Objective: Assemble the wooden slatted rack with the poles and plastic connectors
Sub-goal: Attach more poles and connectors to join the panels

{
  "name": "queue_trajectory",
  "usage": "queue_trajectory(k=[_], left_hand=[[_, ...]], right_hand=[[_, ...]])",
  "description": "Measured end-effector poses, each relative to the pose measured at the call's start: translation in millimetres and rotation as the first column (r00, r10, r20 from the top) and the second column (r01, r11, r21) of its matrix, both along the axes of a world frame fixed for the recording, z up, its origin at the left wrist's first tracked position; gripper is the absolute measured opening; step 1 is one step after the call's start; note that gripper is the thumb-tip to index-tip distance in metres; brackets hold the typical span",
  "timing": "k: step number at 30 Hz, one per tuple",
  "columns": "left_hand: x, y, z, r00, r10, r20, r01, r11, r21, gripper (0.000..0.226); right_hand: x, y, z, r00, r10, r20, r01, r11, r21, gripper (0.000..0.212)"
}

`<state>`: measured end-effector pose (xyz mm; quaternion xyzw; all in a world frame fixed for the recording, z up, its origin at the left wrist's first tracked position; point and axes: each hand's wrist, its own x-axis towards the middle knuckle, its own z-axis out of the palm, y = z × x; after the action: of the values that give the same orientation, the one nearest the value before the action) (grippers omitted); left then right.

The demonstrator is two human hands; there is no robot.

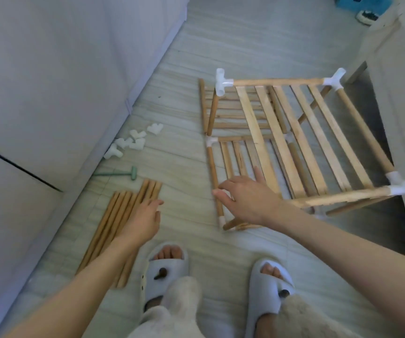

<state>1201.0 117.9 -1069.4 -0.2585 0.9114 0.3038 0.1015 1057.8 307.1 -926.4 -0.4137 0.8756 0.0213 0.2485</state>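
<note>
While the person stands in pale grey slippers (pixel 166 272) on the streaked grey floor (pixel 184 167), the half-built wooden slatted rack with white plastic corner connectors (pixel 291 140) sits ahead and to the right, tilted, its far right corner pushed close against a grey cabinet (pixel 401 118). Its lower tier is partly hidden behind the upper slats, and the near bottom joint is blurred under the right wrist. The right hand (pixel 245 198) reaches over the rack's near left upright; its grip is loose, fingers spread and lightly curled, the fingertips at the pole, though whether they pinch it I cannot tell. The left hand (pixel 145 220) hovers flat and relaxed over the bundle of loose round wooden poles (pixel 113 225), holding nothing; the forearm covers their near ends. Beyond them lie a small green mallet (pixel 123 173) and a scatter of spare white plastic connectors (pixel 133 141) along the wall's foot. Open floor runs between poles and rack.
</note>
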Motion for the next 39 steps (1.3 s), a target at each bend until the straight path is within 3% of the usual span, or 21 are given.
queue_trajectory(k=[4, 6, 11, 17, 21, 25, 28, 31, 34, 37, 39], left_hand=[[13.2, -21.4, -48.0, 0.972, 0.106, 0.209, -0.096, 0.994, -0.060, 0.031], [10.5, -21.4, -58.9, 0.956, 0.121, 0.267, -0.095, 0.989, -0.110, 0.031], [-3.6, -9.4, -72.6, 0.926, 0.172, 0.336, -0.079, 0.959, -0.273, 0.040], [-10.4, -8.3, -81.1, 0.944, 0.141, 0.297, -0.025, 0.932, -0.362, 0.026], [-22.2, -6.9, -46.0, 0.990, 0.096, 0.104, -0.073, 0.976, -0.206, 0.024], [-43.1, -7.7, 10.6, 0.974, 0.172, -0.150, -0.150, 0.978, 0.142, 0.011], [-64.2, 2.3, 53.3, 0.920, 0.341, -0.192, -0.212, 0.846, 0.490, 0.004], [-74.5, 19.9, 98.8, 0.880, 0.436, -0.189, -0.160, 0.646, 0.746, 0.008], [-77.8, 38.7, 135.1, 0.878, 0.429, -0.213, -0.057, 0.536, 0.842, 0.004], [-84.4, 52.9, 150.1, 0.869, 0.418, -0.266, -0.023, 0.570, 0.821, 0.004], [-92.8, 58.7, 156.2, 0.867, 0.393, -0.305, -0.001, 0.614, 0.789, 0.003]], right_hand=[[15.8, 1.4, -19.7, 0.979, 0.182, -0.095, -0.173, 0.980, 0.097, 0.052], [14.6, 0.3, -22.9, 0.974, 0.186, -0.127, -0.177, 0.981, 0.082, 0.050], [11.3, -2.5, -30.6, 0.990, 0.127, -0.063, -0.126, 0.992, 0.020, 0.043], [8.2, -0.8, -32.3, 0.992, 0.126, -0.030, -0.126, 0.992, 0.019, 0.042], [7.3, 1.7, -29.4, 0.985, 0.168, -0.035, -0.167, 0.986, 0.013, 0.039], [2.8, 7.0, -21.2, 0.981, 0.189, 0.035, -0.190, 0.981, 0.028, 0.036], [-0.3, 17.1, -15.3, 0.978, 0.154, 0.143, -0.172, 0.978, 0.122, 0.038], [-5.7, 34.1, -13.3, 0.945, -0.069, 0.319, 0.023, 0.989, 0.144, 0.044], [-9.7, 48.4, -1.3, 0.786, -0.276, 0.553, 0.304, 0.952, 0.044, 0.054], [-7.0, 53.0, 14.7, 0.509, -0.300, 0.807, 0.549, 0.835, -0.035, 0.044], [-4.3, 50.5, 17.5, 0.458, -0.255, 0.852, 0.644, 0.756, -0.120, 0.040]])
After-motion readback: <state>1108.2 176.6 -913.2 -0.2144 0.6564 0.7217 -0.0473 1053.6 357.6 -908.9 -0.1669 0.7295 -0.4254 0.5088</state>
